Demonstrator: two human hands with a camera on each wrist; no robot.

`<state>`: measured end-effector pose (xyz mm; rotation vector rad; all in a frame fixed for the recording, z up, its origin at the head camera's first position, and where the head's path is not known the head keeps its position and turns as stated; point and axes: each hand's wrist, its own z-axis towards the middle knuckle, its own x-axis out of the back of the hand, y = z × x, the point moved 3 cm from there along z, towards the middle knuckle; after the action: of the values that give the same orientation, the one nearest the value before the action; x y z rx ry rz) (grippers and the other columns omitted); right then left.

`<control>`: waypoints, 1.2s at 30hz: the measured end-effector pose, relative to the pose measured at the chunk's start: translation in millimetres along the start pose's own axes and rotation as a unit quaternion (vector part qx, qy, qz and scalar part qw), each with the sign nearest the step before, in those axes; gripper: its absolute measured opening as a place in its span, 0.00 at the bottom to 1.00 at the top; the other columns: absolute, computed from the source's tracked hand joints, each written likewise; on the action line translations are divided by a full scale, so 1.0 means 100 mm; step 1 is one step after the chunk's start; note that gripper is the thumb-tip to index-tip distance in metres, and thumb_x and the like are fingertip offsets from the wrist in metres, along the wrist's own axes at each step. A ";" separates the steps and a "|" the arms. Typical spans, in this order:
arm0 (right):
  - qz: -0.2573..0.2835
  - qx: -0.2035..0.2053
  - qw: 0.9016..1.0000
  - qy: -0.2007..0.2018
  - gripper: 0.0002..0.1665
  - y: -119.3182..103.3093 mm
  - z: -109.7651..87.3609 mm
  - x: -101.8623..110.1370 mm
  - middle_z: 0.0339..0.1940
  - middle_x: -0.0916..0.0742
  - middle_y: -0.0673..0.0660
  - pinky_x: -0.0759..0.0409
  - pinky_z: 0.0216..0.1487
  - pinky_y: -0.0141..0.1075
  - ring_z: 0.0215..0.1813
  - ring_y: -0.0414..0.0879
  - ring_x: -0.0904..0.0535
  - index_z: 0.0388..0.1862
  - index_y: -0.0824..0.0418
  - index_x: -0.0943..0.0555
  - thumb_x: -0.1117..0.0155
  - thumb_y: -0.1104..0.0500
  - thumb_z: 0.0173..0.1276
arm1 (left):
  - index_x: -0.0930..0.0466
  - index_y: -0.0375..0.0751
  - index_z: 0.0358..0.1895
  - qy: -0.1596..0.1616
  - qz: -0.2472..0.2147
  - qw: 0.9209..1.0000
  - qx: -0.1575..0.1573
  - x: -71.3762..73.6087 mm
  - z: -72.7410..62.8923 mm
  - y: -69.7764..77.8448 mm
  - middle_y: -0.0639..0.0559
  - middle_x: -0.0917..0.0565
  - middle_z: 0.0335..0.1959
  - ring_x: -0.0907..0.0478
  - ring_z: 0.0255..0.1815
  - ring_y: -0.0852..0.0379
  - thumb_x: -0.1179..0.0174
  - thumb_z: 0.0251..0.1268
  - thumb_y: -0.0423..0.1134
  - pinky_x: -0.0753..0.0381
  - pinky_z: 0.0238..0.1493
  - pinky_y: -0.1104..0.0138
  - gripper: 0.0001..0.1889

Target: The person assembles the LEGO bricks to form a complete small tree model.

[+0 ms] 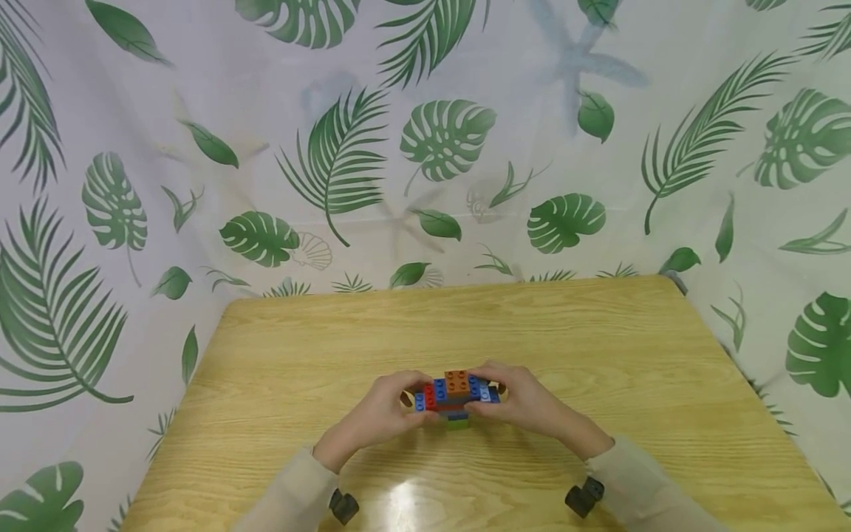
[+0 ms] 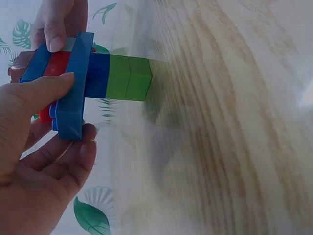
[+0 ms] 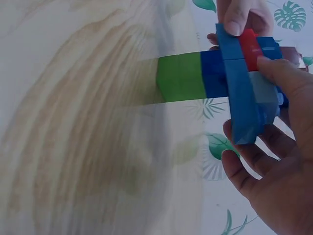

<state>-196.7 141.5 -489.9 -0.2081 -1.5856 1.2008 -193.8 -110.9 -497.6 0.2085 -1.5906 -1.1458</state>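
Both hands grip one assembled toy-brick structure, upright on the table. Its base is green bricks (image 2: 129,78), with a dark blue brick (image 3: 212,73) above. A wider row of blue bricks (image 2: 73,105) overhangs to both sides. Higher up come a red brick (image 3: 249,51), a pale blue-grey brick (image 3: 263,93) and more blue bricks, topped by an orange-brown brick (image 1: 457,383). My left hand (image 1: 385,405) pinches the left end, thumb on the near side. At the right end, my right hand (image 1: 528,399) holds the bricks between thumb and fingers. Fingertips behind are partly hidden.
The light wood table (image 1: 299,340) extends around the hands. A white curtain with green leaf print (image 1: 439,140) hangs behind and at both sides. Black wrist cameras (image 1: 343,507) sit by the sleeves.
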 end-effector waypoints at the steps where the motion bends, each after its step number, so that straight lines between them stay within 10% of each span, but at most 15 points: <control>1: 0.003 -0.005 1.000 -0.001 0.35 0.02 -0.01 -0.02 0.60 0.13 0.58 0.18 0.47 0.35 0.50 0.44 0.17 0.71 0.61 0.21 0.24 0.47 0.70 | 0.17 0.43 0.62 0.006 -0.006 1.000 0.000 -0.01 -0.01 -0.02 0.54 0.12 0.51 0.17 0.48 0.59 0.25 0.66 0.41 0.17 0.46 0.70 0.22; 11: 0.005 -0.006 0.999 0.047 0.37 0.13 -0.03 -0.09 0.53 0.12 0.58 0.18 0.42 0.32 0.41 0.35 0.20 0.75 0.58 0.31 0.27 0.54 0.73 | 0.21 0.42 0.67 0.075 -0.065 0.995 0.019 -0.03 0.01 -0.09 0.47 0.10 0.55 0.15 0.46 0.55 0.27 0.69 0.41 0.15 0.48 0.68 0.26; 24: 0.011 -0.052 0.995 0.088 0.37 0.26 0.34 0.05 0.62 0.16 0.66 0.19 0.48 0.33 0.46 0.47 0.18 0.76 0.58 0.33 0.29 0.61 0.74 | 0.19 0.43 0.66 0.149 -0.138 0.976 0.072 0.12 0.38 -0.28 0.45 0.11 0.47 0.16 0.45 0.54 0.29 0.71 0.44 0.16 0.52 0.66 0.24; 36: -0.036 -0.097 0.993 0.049 0.32 0.51 0.56 0.03 0.63 0.15 0.64 0.17 0.60 0.49 0.58 0.54 0.19 0.77 0.64 0.27 0.34 0.58 0.78 | 0.22 0.46 0.71 0.093 -0.079 0.985 0.122 0.09 0.53 -0.50 0.43 0.13 0.55 0.16 0.52 0.49 0.28 0.70 0.47 0.15 0.56 0.53 0.28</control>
<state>-265.0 135.1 -522.5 -0.3272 -1.6105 0.9654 -261.8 -113.9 -525.1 0.5964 -1.5663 -1.0163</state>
